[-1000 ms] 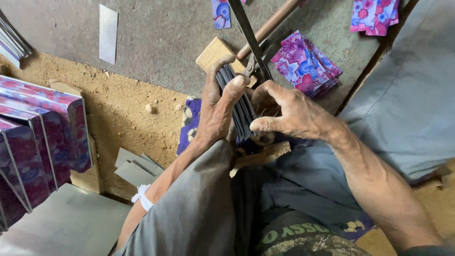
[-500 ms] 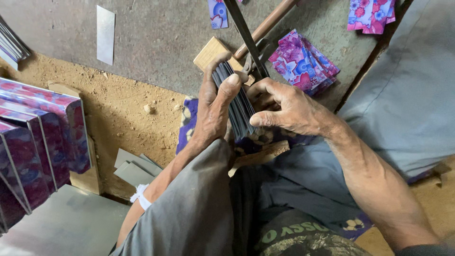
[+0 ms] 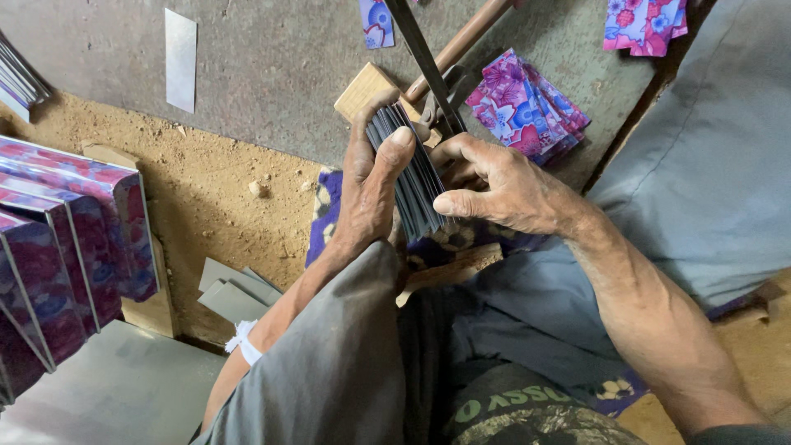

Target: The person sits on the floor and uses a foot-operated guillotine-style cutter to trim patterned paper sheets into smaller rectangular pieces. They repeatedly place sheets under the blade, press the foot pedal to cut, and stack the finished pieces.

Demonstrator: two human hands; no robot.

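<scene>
- Grey concrete floor (image 3: 272,66) lies beyond my hands, sandy dirt to their left.
- Floral card pieces (image 3: 527,103) sit just past my right hand (image 3: 494,185).
- My left hand (image 3: 371,185) and right hand close around a dark sheet stack (image 3: 412,173), long axis pointing away from me, edges up.

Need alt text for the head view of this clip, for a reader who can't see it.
Both hands grip an upright stack of thin dark grey cards, left hand and right hand on either side. Behind it lie a wooden block and a pile of floral paper pieces on the grey floor.
</scene>
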